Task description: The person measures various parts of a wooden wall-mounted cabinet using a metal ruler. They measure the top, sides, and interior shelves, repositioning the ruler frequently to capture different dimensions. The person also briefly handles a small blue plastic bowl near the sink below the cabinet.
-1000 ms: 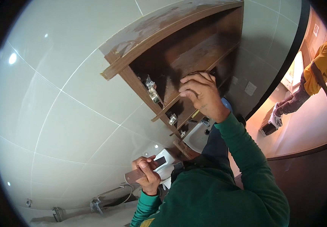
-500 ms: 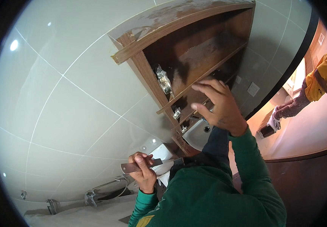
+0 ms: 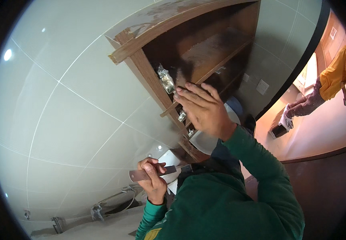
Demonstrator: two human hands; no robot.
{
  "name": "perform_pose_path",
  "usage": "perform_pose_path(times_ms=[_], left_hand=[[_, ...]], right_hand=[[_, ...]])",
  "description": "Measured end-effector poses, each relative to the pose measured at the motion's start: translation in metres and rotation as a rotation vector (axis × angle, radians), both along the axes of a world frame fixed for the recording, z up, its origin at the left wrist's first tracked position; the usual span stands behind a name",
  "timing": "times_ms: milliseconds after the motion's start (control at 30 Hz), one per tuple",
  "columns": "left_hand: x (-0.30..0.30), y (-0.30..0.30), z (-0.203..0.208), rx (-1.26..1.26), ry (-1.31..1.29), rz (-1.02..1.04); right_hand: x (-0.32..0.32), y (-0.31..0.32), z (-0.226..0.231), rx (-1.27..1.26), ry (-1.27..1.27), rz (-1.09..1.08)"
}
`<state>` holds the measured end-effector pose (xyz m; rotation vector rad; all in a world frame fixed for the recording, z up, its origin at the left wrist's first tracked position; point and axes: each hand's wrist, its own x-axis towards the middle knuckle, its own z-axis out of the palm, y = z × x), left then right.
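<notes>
My left hand (image 3: 153, 185) is closed around a flat scraper-like tool (image 3: 140, 175) with a brown handle and a short grey blade, held low beside my waist. My right hand (image 3: 207, 112) is raised in front of a brown wooden cabinet (image 3: 151, 76), palm down with the fingers stretched out. Its fingertips overlap the front edge of a shelf; whether they touch it I cannot tell. Just beyond them, a shiny metal fitting in clear plastic (image 3: 165, 80) sits on the inner side of the cabinet frame. A smaller wrapped fitting (image 3: 182, 116) shows lower down, beside the hand.
Below the cabinet is a white washbasin (image 3: 204, 142), partly covered by my right arm. A white toilet (image 3: 167, 158) stands behind my left hand. Pale tiled wall (image 3: 81, 112) fills the left. Through the doorway on the right, a person in a yellow shirt (image 3: 335, 76) stands.
My right hand has moved left and its fingers have straightened toward the shelf edge. My left hand still holds the tool in nearly the same place. The view has shifted slightly.
</notes>
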<state>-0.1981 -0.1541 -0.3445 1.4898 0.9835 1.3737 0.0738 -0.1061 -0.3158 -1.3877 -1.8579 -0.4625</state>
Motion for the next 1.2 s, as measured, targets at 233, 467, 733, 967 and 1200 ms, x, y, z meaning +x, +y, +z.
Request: perform_pose_path(times_ms=[233,467,733,967,1200], left_hand=[[0.027,0.029,0.03,0.274,0.412,-0.132],[0.109,0.03,0.054,-0.013,0.166,-0.404],[0.14,0.046,0.048,-0.388,0.177,-0.626],[0.091,0.068,0.06,0.69,0.652,-0.219],[0.094,0.065,0.076,0.828,0.695,-0.171]], right_hand=[[0.054,0.002,0.002,0.03,-0.094,-0.331],[0.035,-0.096,0.021,-0.619,0.757,0.158],[0.019,-0.132,0.018,-0.408,0.523,-0.15],[0.04,-0.12,0.042,-0.411,0.4,-0.131],[0.047,-0.123,0.043,-0.512,0.471,-0.141]])
